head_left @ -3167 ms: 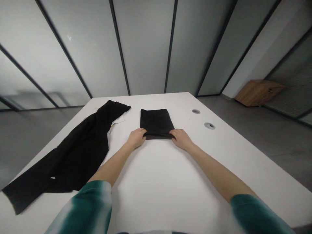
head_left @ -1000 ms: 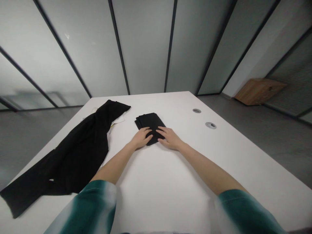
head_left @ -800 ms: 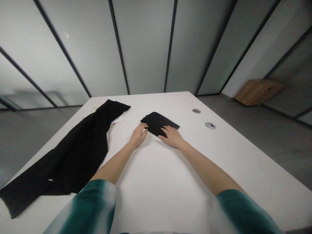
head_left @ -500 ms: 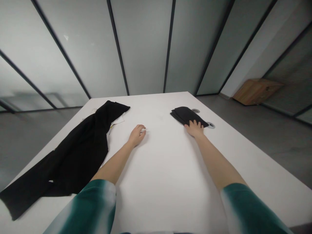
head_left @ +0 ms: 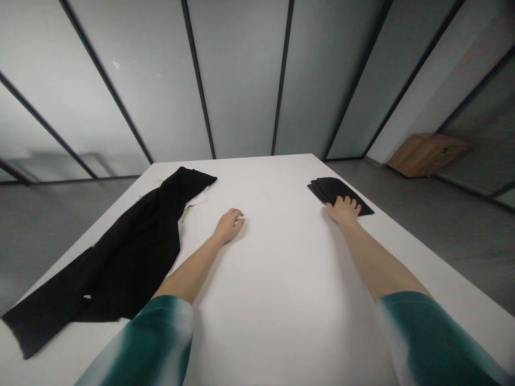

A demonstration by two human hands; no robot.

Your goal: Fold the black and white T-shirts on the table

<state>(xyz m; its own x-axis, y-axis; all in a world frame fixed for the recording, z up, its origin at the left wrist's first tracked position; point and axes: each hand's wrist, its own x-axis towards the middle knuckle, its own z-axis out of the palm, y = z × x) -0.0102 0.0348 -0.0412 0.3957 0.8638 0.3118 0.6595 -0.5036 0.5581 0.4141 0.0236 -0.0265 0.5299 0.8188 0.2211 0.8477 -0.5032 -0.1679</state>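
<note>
- My right hand [head_left: 344, 210] lies flat, palm down, fingers spread, with the fingertips on the near edge of the folded cloth [head_left: 337, 188]; it grips nothing.
- The folded cloth is black, a small flat stack lying askew on the far right part of the table [head_left: 277, 284], close to its right edge.
- My left hand [head_left: 228, 225] rests on the table near the middle, fingers loosely curled, empty, well apart from the cloth.
- A loose black garment [head_left: 132, 241] sprawls along the left side of the table, near my left hand but not touching it.
- A white slip [head_left: 197, 199] peeks out from under the garment.
- A wooden box [head_left: 428, 154] sits on the floor at far right.
</note>
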